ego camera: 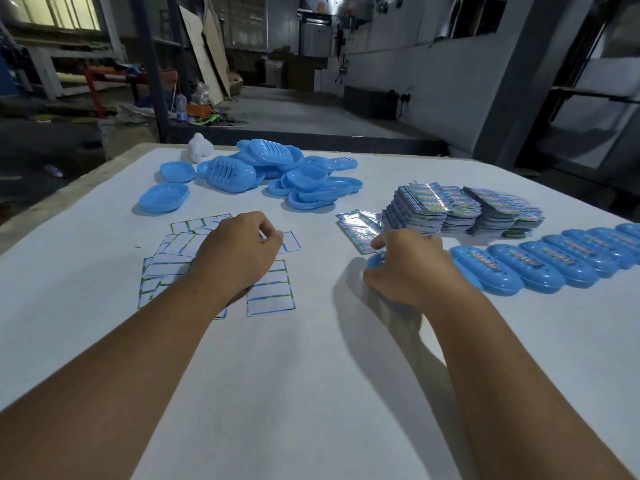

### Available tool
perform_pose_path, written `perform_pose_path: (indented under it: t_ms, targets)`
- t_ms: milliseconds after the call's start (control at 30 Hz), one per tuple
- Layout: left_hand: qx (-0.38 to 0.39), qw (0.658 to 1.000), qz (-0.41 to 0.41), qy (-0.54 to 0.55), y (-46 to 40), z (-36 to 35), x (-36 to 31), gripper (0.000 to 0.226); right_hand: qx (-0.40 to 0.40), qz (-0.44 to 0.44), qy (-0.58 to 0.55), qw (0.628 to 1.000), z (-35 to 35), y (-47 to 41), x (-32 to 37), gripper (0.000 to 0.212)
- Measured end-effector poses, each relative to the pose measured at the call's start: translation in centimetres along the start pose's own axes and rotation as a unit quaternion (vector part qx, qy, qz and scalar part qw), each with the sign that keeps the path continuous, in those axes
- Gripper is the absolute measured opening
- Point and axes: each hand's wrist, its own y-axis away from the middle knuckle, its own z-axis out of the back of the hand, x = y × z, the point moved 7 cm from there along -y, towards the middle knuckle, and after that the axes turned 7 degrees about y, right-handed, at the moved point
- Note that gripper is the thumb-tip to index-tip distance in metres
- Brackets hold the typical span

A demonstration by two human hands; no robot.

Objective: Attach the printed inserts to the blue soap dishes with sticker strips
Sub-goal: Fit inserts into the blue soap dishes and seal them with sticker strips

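My right hand (412, 268) grips a blue soap dish (375, 261) just above the table, and most of the dish is hidden under my fingers. A printed insert (360, 230) lies right beyond that hand. My left hand (239, 254) rests over a spread of white sticker sheets (270, 292), with its fingertips curled at the edge of one sheet; whether it pinches a strip I cannot tell. Stacks of printed inserts (460, 209) stand at the right. A row of dishes with inserts attached (540, 265) runs off to the right.
A loose pile of bare blue soap dishes (266, 171) lies at the far middle of the white table (311, 375). A small white object (199, 147) sits near the far edge. Beyond the table is a dim workshop floor with clutter.
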Motion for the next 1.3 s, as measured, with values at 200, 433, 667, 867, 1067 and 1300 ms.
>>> perform_pose_path:
  t_ms: [200,433,667,867,1067,1300]
  targets:
    - [0.006,1.0,0.003,-0.005,-0.1,-0.2,0.1,0.018,-0.014,-0.017,-0.02,1.0,0.7,-0.8,-2.3,0.064]
    - [0.007,1.0,0.005,-0.013,0.2,0.0,-0.1,0.016,-0.022,-0.008,-0.033,0.999,0.2,-1.5,-2.2,0.064]
    - [-0.017,0.998,-0.018,-0.053,-1.1,-0.3,-2.5,0.019,-0.088,0.072,-0.102,0.988,-0.5,-1.4,1.6,0.04]
    - [-0.004,0.986,-0.058,-0.157,-5.9,-2.9,-5.1,0.032,-0.133,0.11,-0.145,0.974,-0.6,-1.5,3.1,0.029]
    - [0.058,0.964,-0.035,-0.255,-8.6,-5.7,-4.5,0.043,-0.146,0.131,-0.174,0.965,-0.3,-1.4,3.2,0.027]
    - [0.044,0.972,-0.067,-0.219,-8.7,-6.4,-4.4,0.029,-0.142,0.124,-0.212,0.959,-0.4,-1.5,3.1,0.026]
